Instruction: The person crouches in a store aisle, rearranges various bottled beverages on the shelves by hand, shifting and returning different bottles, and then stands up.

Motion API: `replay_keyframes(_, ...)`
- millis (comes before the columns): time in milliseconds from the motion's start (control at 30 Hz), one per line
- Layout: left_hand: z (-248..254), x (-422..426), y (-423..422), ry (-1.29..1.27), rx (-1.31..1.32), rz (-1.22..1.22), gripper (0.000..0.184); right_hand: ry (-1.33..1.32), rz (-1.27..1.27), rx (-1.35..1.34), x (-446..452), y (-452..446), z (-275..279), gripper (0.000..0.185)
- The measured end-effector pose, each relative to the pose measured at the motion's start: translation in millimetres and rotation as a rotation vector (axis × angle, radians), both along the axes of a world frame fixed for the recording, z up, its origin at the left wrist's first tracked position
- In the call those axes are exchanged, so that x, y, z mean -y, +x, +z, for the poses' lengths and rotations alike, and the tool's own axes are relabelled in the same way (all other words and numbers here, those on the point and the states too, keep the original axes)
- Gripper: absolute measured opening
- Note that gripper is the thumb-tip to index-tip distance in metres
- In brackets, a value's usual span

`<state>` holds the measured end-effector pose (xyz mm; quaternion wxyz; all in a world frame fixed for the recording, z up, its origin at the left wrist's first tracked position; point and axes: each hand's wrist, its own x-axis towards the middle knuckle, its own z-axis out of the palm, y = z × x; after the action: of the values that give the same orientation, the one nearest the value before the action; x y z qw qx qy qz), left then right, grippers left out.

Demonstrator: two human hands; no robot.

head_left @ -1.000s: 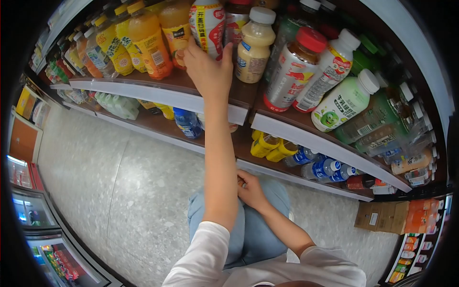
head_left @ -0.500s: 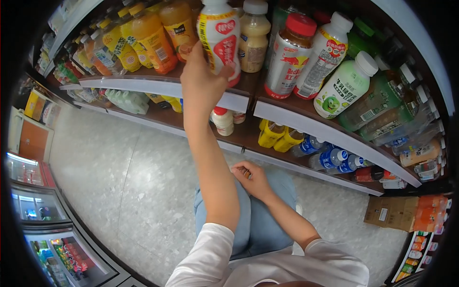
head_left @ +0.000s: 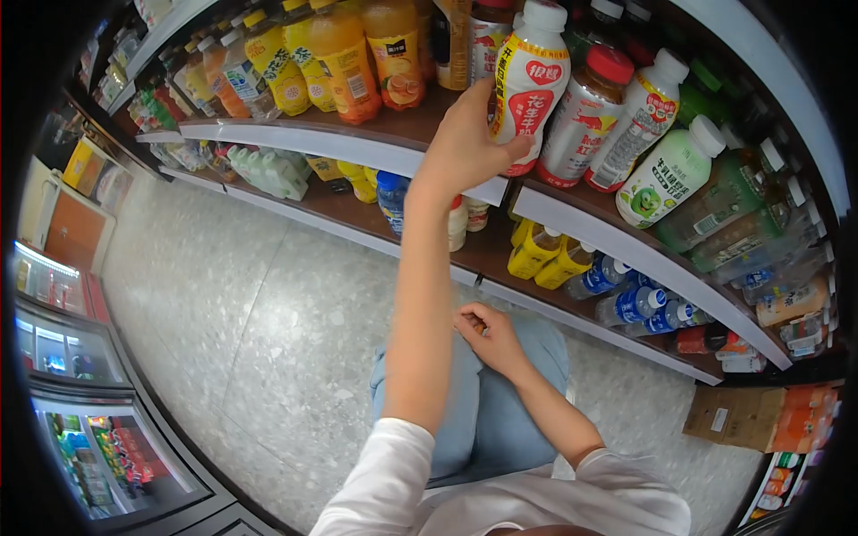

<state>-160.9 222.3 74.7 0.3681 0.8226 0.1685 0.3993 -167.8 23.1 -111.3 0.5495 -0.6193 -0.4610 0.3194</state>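
Note:
My left hand (head_left: 474,143) is closed round a white peanut milk bottle (head_left: 536,89) with a red and yellow label, its thumb across the lower front. The bottle is at the front of the upper shelf, leaning slightly in view. Right beside it is a red-capped Red Bull bottle (head_left: 581,121). A white-capped silver and red bottle (head_left: 635,121) and a pale green bottle (head_left: 666,179) come after that. My right hand (head_left: 492,338) rests on my knee with its fingers curled in; I see nothing in it.
Orange juice bottles (head_left: 344,67) line the upper shelf (head_left: 402,116) on the left. Yellow-packed bottles (head_left: 545,259) and blue-labelled water bottles (head_left: 630,304) lie on the lower shelf. A cardboard box (head_left: 728,418) stands on the floor at right; glass-front coolers (head_left: 116,456) are at lower left.
My left hand has moved right along the shelf with the peanut milk bottle, from near the orange juice to beside the Red Bull bottle. My right hand stays on my knee. The view has shifted slightly.

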Motion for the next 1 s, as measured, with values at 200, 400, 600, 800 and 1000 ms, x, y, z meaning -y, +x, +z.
replay_keyframes(200,11,-36,-16,0.138,-0.056,-0.005,0.038,-0.057,0.017,0.035,0,-7,4,0.013)
replay_keyframes(400,33,-93,-46,0.941,0.032,0.592,0.033,-0.014,0.023,-0.012,0,-10,5,0.013)
replay_keyframes(600,62,-131,-22,1.179,-0.01,0.72,0.059,-0.128,0.073,0.003,4,-2,7,0.015)
replay_keyframes(800,63,-123,-12,0.909,-0.077,0.729,0.056,-0.096,0.035,0.014,10,-3,6,0.015)
replay_keyframes(1000,32,-102,-27,0.693,0.242,0.501,0.065,-0.042,0.078,-0.036,8,-1,8,0.014)
